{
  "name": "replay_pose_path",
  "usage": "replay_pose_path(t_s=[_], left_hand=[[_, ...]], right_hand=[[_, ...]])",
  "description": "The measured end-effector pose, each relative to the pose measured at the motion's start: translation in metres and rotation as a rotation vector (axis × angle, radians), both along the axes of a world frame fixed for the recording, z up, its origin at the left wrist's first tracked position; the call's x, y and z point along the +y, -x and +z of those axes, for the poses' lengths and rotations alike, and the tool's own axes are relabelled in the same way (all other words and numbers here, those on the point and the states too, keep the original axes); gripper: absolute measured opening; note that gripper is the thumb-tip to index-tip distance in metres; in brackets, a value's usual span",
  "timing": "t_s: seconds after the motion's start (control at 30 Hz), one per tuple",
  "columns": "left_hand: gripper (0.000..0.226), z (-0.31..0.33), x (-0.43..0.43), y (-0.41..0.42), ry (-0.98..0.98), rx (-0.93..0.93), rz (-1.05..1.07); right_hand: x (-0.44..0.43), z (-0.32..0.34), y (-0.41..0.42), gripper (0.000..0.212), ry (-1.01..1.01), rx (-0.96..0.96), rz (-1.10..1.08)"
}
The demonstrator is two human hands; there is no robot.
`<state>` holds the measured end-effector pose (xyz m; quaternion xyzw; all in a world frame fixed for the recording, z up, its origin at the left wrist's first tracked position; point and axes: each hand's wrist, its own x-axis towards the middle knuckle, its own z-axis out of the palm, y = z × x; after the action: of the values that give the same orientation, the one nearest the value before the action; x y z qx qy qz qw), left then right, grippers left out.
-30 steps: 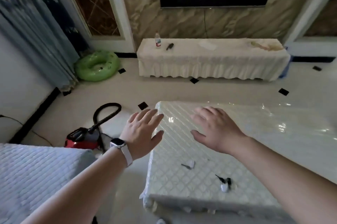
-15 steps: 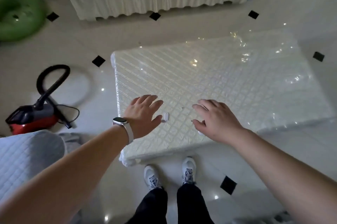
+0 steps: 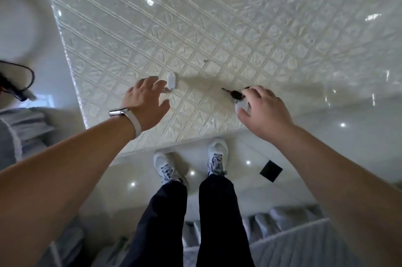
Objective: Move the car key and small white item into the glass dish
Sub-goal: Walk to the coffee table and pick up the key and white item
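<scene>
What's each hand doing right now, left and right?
Left hand: open, fingertips at the small white item, not gripping yet.
Right hand: fingers curled over the car key; a firm grip cannot be told.

A low table under a glossy, cream, diamond-quilted cover point(image 3: 217, 27) fills the far part of the scene, catching bright glints of light. The near floor is polished white tile point(image 3: 326, 136) with one small black diamond inset point(image 3: 271, 171) on the right. Grey quilted upholstery point(image 3: 293, 245) shows at the near right and far left edges.
</scene>
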<state>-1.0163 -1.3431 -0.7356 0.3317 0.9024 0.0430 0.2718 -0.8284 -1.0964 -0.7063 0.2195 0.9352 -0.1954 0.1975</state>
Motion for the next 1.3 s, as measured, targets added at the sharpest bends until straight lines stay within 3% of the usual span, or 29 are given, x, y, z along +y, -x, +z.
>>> replay_pose_path(t_s=[0.2, 0.6, 0.77, 0.97, 1.2, 1.3], left_hand=[[0.043, -0.036, -0.006, -0.003, -0.025, 0.051, -0.005], [0.017, -0.04, 0.015, -0.008, -0.088, 0.102, 0.007], [0.01, -0.025, 0.016, -0.016, -0.209, 0.076, 0.067], [0.004, 0.023, 0.041, -0.033, -0.443, -0.068, 0.122], [0.005, 0.119, 0.089, -0.039, -0.734, -0.143, 0.156], [0.005, 0.163, 0.106, -0.039, -0.795, -0.211, 0.208]], right_hand=[[0.0, -0.046, 0.001, 0.051, -0.062, 0.007, -0.046], [0.001, -0.069, 0.004, 0.023, -0.018, 0.195, -0.115], [-0.002, -0.06, 0.001, 0.017, 0.026, 0.248, -0.09], [-0.012, -0.019, -0.002, 0.013, 0.198, 0.291, -0.235], [-0.009, 0.077, 0.0, 0.025, 0.402, 0.432, -0.534], [0.0, 0.131, 0.005, 0.013, 0.499, 0.541, -0.663]])
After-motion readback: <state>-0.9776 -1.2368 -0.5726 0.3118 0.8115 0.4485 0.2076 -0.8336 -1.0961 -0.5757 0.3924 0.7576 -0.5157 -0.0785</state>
